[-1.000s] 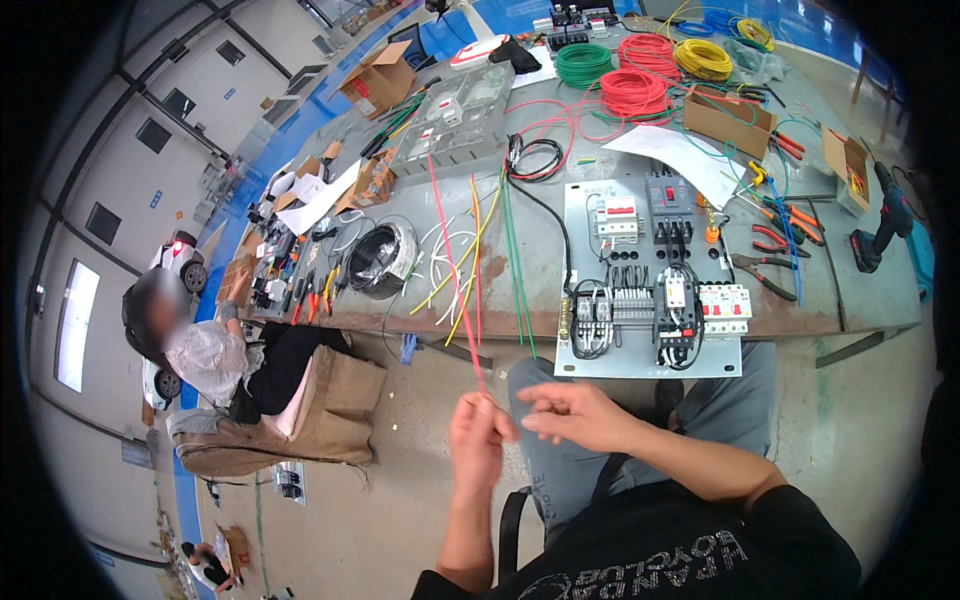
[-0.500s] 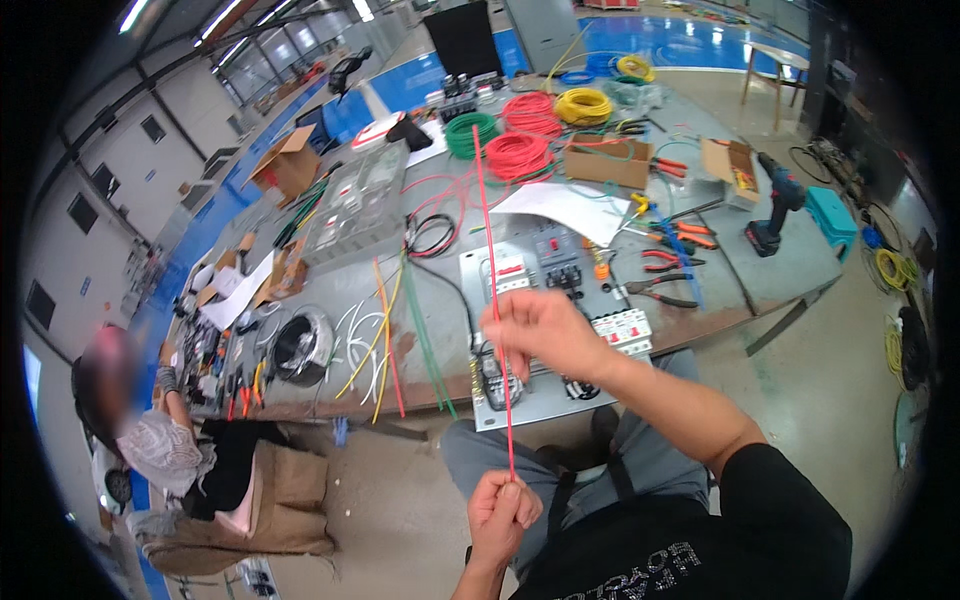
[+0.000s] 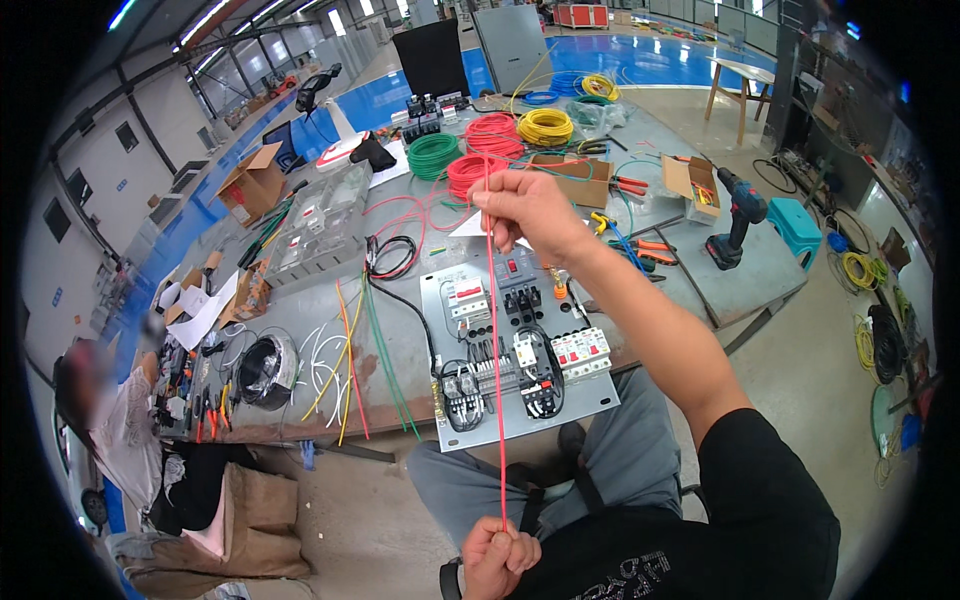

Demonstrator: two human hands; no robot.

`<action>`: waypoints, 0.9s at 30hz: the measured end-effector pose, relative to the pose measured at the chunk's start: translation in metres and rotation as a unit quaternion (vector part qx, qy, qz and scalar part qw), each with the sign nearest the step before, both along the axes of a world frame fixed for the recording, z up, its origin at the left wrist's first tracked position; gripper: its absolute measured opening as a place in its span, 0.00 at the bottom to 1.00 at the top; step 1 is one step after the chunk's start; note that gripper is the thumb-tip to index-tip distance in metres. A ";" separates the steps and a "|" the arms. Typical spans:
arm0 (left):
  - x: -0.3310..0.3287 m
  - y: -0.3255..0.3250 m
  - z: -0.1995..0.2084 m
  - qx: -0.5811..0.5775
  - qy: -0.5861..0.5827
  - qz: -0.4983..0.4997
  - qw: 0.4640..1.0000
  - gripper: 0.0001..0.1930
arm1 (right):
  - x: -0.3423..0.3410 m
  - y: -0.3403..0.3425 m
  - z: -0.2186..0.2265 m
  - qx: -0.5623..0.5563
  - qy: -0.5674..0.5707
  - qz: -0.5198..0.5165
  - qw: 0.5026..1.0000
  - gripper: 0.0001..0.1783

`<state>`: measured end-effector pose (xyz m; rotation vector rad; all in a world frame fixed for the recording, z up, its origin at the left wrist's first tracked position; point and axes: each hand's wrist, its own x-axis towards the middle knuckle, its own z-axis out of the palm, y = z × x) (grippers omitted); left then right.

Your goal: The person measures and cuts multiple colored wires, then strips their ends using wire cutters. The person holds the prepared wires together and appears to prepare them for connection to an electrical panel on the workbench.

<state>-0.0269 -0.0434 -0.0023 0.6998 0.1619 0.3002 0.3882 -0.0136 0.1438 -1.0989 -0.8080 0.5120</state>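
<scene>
A straight length of red wire (image 3: 499, 400) is stretched upright in front of me. My left hand (image 3: 497, 556), low near my lap, is closed around its lower end. Higher up, my right hand (image 3: 528, 208) pinches the same wire near its top, with a short tip showing above the fingers. Behind the wire, a pale metal mounting plate (image 3: 470, 436) lies at the table's near edge. It carries a row of white circuit breakers (image 3: 582, 352), a dark breaker with a red button (image 3: 513, 268) and contactors with black wiring (image 3: 541, 385).
Red wire coils (image 3: 494, 136), a green coil (image 3: 433, 157) and a yellow coil (image 3: 545, 126) lie farther back. A cordless drill (image 3: 738, 220) stands at right, near pliers (image 3: 655, 250). Cut wires (image 3: 352, 370) lie at left. Another person (image 3: 125, 430) sits at far left.
My right hand has moved up along the red wire, away from my left hand, which is slightly lower. More of the plate shows between them. The whole view has shifted a little.
</scene>
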 end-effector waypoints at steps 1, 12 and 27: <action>-0.001 -0.001 0.001 -0.003 0.006 -0.008 1.000 0.06 | 0.007 0.000 0.001 -0.002 -0.001 -0.006 1.000 0.08; 0.000 -0.005 -0.007 0.061 0.004 0.011 0.998 0.09 | 0.037 0.000 -0.005 0.016 0.010 -0.045 0.999 0.11; 0.009 0.005 -0.013 0.135 0.023 -0.002 0.991 0.08 | 0.018 0.001 -0.036 -0.023 0.070 0.124 0.990 0.17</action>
